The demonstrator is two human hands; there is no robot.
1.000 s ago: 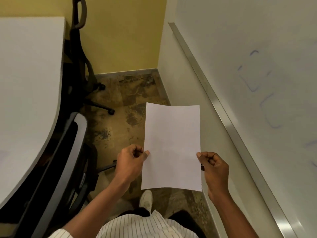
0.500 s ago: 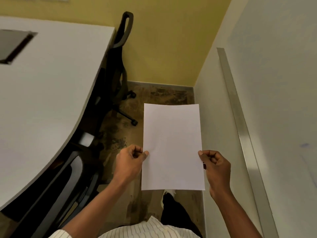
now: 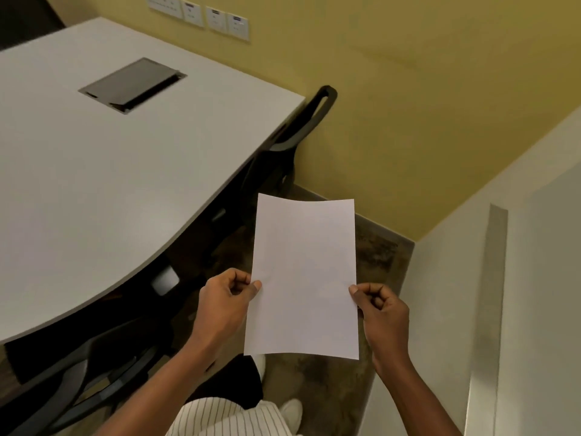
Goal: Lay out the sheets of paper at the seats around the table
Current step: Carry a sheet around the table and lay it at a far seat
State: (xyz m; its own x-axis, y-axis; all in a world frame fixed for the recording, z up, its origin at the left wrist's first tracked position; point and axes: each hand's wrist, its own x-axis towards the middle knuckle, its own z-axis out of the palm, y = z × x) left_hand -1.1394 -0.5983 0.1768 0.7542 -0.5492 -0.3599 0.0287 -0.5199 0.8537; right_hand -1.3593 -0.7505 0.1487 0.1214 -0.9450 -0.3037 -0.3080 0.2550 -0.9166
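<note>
A blank white sheet of paper is held upright in front of me, over the floor to the right of the table. My left hand pinches its left edge and my right hand pinches its right edge. Whether it is one sheet or a thin stack cannot be told. The grey table with a curved edge fills the left side; no paper lies on the part I see.
A dark cable hatch is set into the tabletop. A black chair stands at the table's far corner, another chair is tucked under the near edge. A yellow wall with sockets is ahead, a white wall on the right.
My view has swung left and up, bringing the tabletop, its hatch and the wall sockets into sight. Both hands keep the same hold on the sheet.
</note>
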